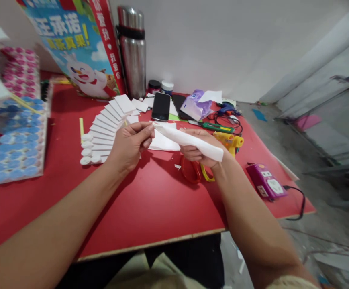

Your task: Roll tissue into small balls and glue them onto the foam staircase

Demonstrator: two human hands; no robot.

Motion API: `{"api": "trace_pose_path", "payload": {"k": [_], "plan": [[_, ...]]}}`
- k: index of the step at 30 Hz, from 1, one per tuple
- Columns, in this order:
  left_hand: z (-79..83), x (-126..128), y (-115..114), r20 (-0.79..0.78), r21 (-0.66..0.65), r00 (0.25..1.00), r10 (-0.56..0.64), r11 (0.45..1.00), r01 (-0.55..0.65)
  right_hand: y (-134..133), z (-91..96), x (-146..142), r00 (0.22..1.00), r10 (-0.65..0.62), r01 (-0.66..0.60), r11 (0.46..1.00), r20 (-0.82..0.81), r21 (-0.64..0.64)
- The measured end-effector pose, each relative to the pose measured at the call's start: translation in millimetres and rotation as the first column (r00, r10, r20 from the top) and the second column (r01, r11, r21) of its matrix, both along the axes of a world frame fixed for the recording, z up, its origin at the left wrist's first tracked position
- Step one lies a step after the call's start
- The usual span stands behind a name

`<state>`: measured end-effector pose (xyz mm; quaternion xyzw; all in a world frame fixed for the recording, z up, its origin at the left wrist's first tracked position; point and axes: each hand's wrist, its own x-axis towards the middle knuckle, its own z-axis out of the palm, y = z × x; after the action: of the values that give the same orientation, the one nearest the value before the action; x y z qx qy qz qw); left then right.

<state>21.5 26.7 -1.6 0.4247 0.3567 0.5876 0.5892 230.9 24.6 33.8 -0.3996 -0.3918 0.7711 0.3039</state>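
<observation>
Both hands hold one rolled white sheet [189, 140] above the red table [150, 200]. My left hand [130, 144] pinches the roll's left end between thumb and fingers. Fingers of my right hand [200, 147] are wrapped round the roll's right part, and its end sticks out past the wrist. Under the right hand lie red and yellow scissors [194, 171]. A flat white sheet [162, 142] lies on the table behind the roll. A fanned row of white strips [105, 128] lies just left of my left hand.
At the back stand a steel flask [132, 50], a printed box [74, 48], two small jars [160, 86] and a black phone [161, 106]. A yellow glue gun [230, 141], green tool [218, 127], purple packet [195, 106] and purple device [266, 180] lie right. A studded foam model [11, 116] stands left.
</observation>
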Motion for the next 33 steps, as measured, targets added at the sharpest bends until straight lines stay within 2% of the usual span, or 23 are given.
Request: {"api": "trace_pose_path", "payload": {"k": [6, 9, 11, 13, 16, 18, 20, 26, 33], "plan": [[12.3, -6, 1, 0.187, -0.088, 0.981, -0.044, 0.994, 0.062, 5, -5.4, 13, 0.998, -0.057, 0.050, 0.988, 0.042, 0.143], [13.9, -11, 3, 0.263, -0.076, 0.957, -0.123, 0.986, 0.148, 3, -7.0, 10, 0.973, -0.209, 0.176, 0.946, 0.100, 0.273], [11.4, -10, 2, 0.222, -0.070, 0.957, -0.188, 0.976, 0.208, 0, -6.9, 3, 0.954, -0.284, 0.238, 0.913, 0.095, 0.332], [6.8, -6, 0, 0.126, -0.066, 0.964, -0.235, 0.967, 0.245, -3, -6.8, -6, 0.966, -0.255, 0.233, 0.929, 0.042, 0.286], [-1.2, -1, -3, -0.004, -0.063, 0.966, -0.257, 0.964, 0.257, -7, -8.3, -18, 0.994, -0.099, 0.104, 0.990, -0.050, 0.096], [-5.3, 0, -4, -0.079, -0.068, 0.968, -0.239, 0.970, 0.234, -8, -9.6, -22, 0.998, -0.038, 0.038, 0.999, -0.055, -0.004], [-7.4, 0, -4, -0.152, -0.079, 0.966, -0.207, 0.977, 0.197, -8, -10.1, -23, 0.999, -0.042, 0.041, 0.997, -0.018, -0.058], [-3.9, 1, -5, -0.261, -0.066, 0.954, -0.145, 0.989, 0.132, -6, -10.0, -21, 0.989, -0.146, 0.146, 0.987, 0.019, -0.060], [-0.4, 2, -10, -0.342, -0.025, 0.933, -0.113, 0.993, 0.111, -6, -14.1, -18, 0.992, -0.129, 0.129, 0.989, 0.003, -0.075]]}}
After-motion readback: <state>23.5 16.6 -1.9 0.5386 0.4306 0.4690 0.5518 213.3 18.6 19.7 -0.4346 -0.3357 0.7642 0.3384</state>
